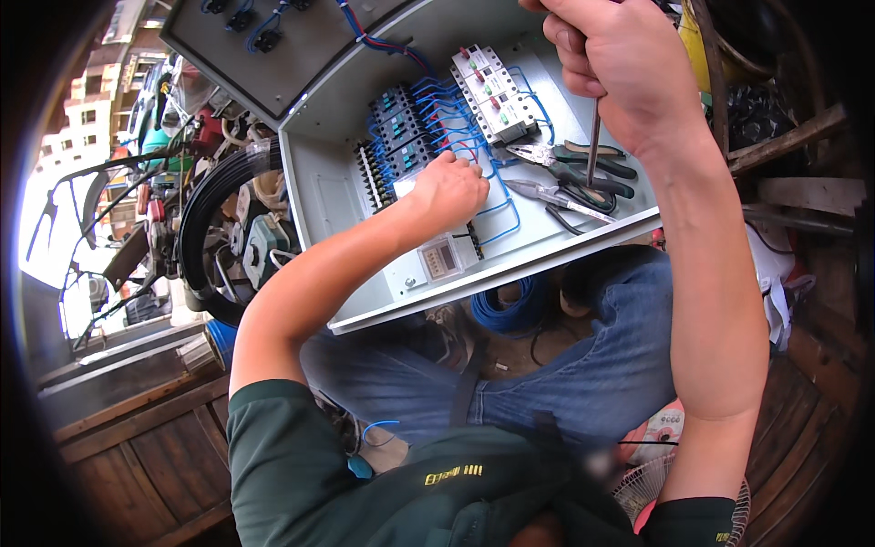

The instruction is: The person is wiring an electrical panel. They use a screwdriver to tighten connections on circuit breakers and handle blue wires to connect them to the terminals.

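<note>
An open light-grey metal electrical box (319, 196) rests across my lap. My left hand (451, 191) is inside it with the fingers closed among the blue wires (515, 219); what they pinch is hidden. Raised over the box's right side, my right hand (620, 68) grips a screwdriver (594, 141), its shaft pointing down. Beyond my left hand sit black contactors (399, 128) and a row of white breakers (492, 91). A terminal strip (371, 178) lies to their left. Nearer me is a small timer module (444, 259) with a display.
Combination pliers (533, 155) and other pliers (556, 193) lie in the box's right part. The box's door (273, 73) hangs open at the far left. Coiled black hose (196, 223) and clutter stand left. A blue wire coil (509, 305) lies between my legs.
</note>
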The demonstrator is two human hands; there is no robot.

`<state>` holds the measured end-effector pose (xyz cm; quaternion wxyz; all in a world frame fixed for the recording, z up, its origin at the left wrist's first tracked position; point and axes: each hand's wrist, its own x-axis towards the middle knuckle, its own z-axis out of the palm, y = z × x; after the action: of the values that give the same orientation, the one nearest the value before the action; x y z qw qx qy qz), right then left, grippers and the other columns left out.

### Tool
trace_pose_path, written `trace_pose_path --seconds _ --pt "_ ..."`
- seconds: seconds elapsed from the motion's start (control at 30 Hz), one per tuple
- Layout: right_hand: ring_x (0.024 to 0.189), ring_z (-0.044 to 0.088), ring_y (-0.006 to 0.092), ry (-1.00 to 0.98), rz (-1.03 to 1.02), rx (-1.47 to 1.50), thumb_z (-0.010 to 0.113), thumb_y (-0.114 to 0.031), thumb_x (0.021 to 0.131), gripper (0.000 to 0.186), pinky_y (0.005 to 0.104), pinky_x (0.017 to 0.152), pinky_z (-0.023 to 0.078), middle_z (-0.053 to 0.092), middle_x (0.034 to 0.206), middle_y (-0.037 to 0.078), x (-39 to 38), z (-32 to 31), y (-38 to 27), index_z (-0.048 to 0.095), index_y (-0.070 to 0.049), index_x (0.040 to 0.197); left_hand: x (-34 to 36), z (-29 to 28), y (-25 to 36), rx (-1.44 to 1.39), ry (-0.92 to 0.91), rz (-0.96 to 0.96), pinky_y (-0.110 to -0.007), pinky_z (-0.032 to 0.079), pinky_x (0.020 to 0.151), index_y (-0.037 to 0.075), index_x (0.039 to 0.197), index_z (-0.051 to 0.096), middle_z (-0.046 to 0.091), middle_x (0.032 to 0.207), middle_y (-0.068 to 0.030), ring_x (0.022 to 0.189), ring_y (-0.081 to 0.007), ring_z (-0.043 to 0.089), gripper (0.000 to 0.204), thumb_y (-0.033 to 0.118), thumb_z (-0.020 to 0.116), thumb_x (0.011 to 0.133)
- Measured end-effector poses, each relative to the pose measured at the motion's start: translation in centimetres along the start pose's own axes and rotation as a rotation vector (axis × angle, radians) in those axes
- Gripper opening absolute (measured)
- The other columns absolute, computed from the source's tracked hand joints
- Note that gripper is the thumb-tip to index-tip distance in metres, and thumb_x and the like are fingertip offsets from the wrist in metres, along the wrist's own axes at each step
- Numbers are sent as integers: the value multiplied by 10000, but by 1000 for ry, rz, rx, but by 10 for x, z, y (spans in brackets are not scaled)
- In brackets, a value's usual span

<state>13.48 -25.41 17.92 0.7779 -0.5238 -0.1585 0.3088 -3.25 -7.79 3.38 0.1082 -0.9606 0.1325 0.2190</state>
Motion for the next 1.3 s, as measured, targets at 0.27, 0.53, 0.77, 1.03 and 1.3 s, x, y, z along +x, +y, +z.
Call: trace_pose_path --seconds 0.27,0.53,0.77,1.03,1.3 --pt "471 435 54 6 -42 -14 627 -197 994 245 228 436 324 526 605 -34 2 -3 0 649 -23 823 3 1 19 188 -237 -17 -371 481 881 -76 1344 566 435 1511 -288 1104 -269 615 502 161 538 902" --pt "482 432 58 41 -9 -67 620 -205 1004 254 236 444 327 529 613 -35 2 3 -5 651 -34 818 8 1 20 303 -275 -10 -460 409 1066 -107 1394 531 373 1553 -321 1419 -414 410 530 198 508 960" --pt "482 427 58 26 -43 -57 609 -204 1013 259 235 444 328 537 627 -32 5 -2 -1 654 -33 824 17 2 19 277 -433 -29 -452 394 1082 -80 1360 578 423 1526 -283 1429 -402 390 515 219 542 942" --pt "470 422 52 39 -69 -68 624 -191 999 225 226 436 324 528 623 -37 0 -1 -2 646 -26 847 17 2 15 287 -458 -16 -414 419 1040 -52 1295 638 476 1491 -236 1406 -351 432 476 215 526 916" --pt "447 384 35 61 14 -14 630 -181 991 190 214 414 282 502 607 -54 2 -3 0 637 -41 864 2 -5 16 -69 -170 -79 -422 454 1038 -28 1270 630 540 1438 -191 1368 -310 493 439 141 581 868"
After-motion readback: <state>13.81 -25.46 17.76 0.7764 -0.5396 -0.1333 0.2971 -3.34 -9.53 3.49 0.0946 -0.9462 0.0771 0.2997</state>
